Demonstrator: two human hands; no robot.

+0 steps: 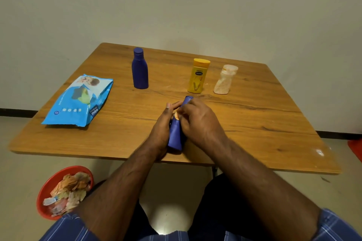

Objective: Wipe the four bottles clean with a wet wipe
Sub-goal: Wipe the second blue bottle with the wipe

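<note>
Bottle in hand: a small blue plastic bottle (175,133) is held tilted over the near edge of the brown wood-grain desk (254,123), cap end pointing away, base toward the person.
Left hand: the left hand (162,129) is wrapped round the bottle's left side, thumb up by the shoulder; its fingers are curled on the body.
Right hand: the right hand (197,121) is closed over the upper part of the bottle, fingers curled; a small pale orange-stained patch shows under the fingertips, judged to be the wet wipe (176,116), though too little is seen to be sure.
Other bottles: a tall dark blue plastic bottle (139,69) stands upright at the back left; a yellow squeeze bottle with a yellow flip cap (197,76) and a clear waisted bottle dusted with orange residue (225,80) stand upright just beside each other at the back right.
Wipes pack: a light blue soft plastic wipes pack (78,101) lies flat on the left of the desk.
Floor: a red bowl holding crumpled used wipes (64,191) sits on the floor at the near left.
Handling, judged: the bottle is taken as light and stiff, its smooth wall likely slippery once wet; a hold round the lower body is advised, the upper half left free for wiping.
Caution, judged: the empty-looking clear bottle may tip easily if wiped while standing.
</note>
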